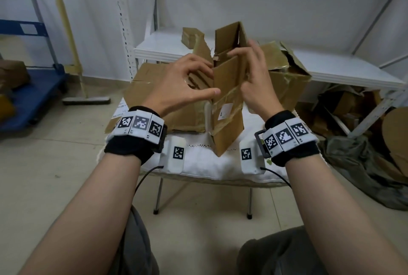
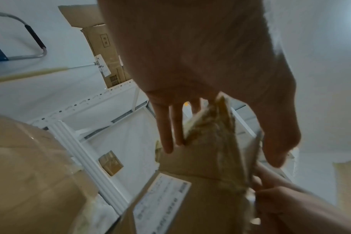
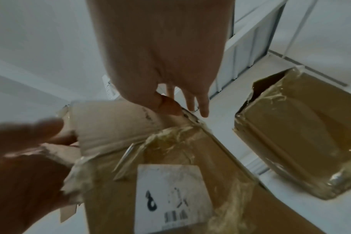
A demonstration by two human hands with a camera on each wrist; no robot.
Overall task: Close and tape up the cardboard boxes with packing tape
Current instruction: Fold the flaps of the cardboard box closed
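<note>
A tall narrow cardboard box (image 1: pixel 227 102) with a white label (image 3: pixel 170 197) and old tape stands on a white-covered table (image 1: pixel 198 164), its top flaps up. My left hand (image 1: pixel 212 78) is at the box's left top edge. Its fingers (image 2: pixel 166 134) lie on one side of a torn flap (image 2: pixel 210 134) and its thumb (image 2: pixel 276 142) on the other. My right hand (image 1: pixel 242 58) reaches over the top from the right and pinches a pale inner flap (image 3: pixel 114 123) under its thumb (image 3: pixel 166 106). No tape roll shows plainly.
A flattened larger box (image 1: pixel 154 89) lies behind on the left and a battered taped box (image 1: pixel 287 76) on the right. A small box (image 1: pixel 192 34) sits on the white shelf (image 1: pixel 353 69). A blue cart (image 1: pixel 33 93) stands left; cardboard and dark cloth (image 1: pixel 364 175) lie right.
</note>
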